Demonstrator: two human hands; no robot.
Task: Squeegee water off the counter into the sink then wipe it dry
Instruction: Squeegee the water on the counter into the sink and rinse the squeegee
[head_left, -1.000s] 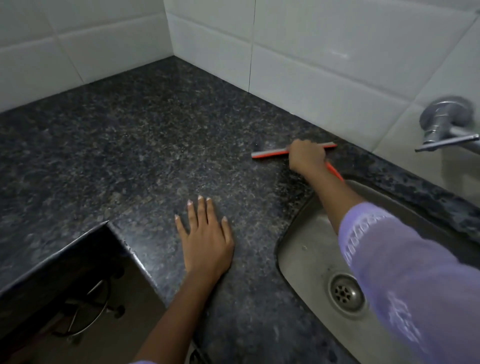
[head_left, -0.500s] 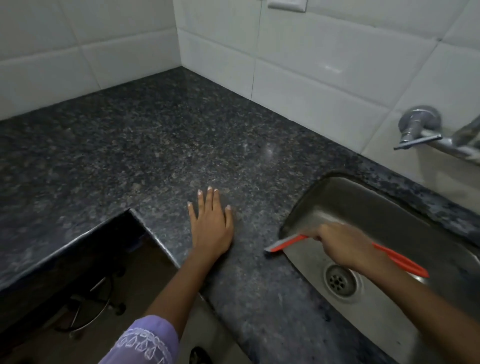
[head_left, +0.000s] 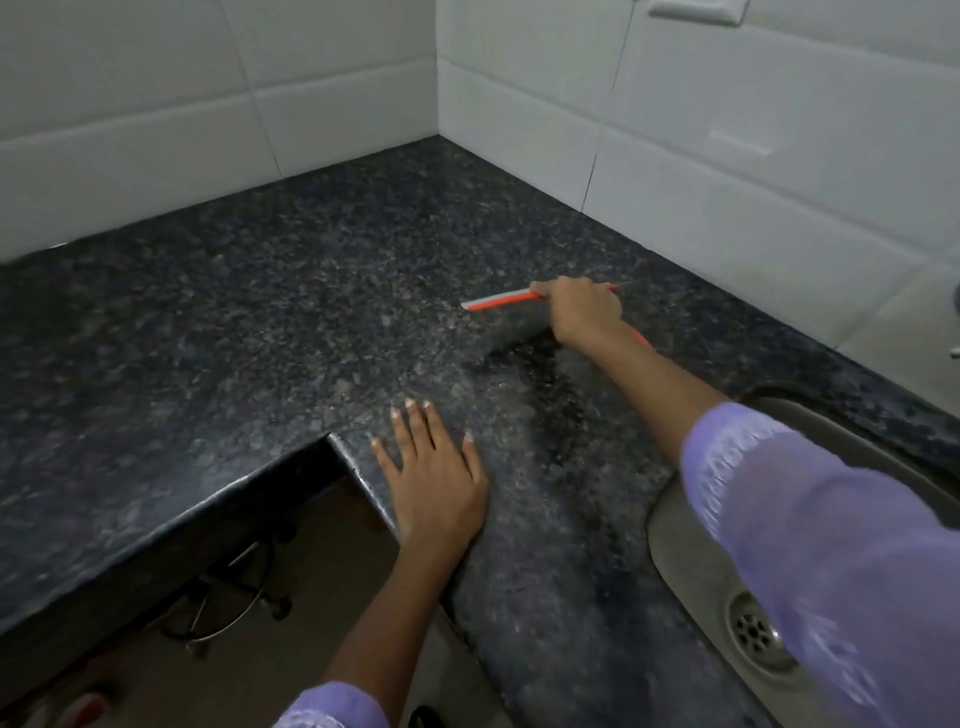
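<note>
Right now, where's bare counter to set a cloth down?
Bare: the counter stretch from the left hand back to the tiled corner, and the strip between both hands. Taken: near the back wall, where the right hand holds the squeegee, and the sink edge under that arm.

Left hand (head_left: 435, 475) flat, fingers spread, palm down. Right hand (head_left: 582, 312) curled in grip, arm outstretched.
</note>
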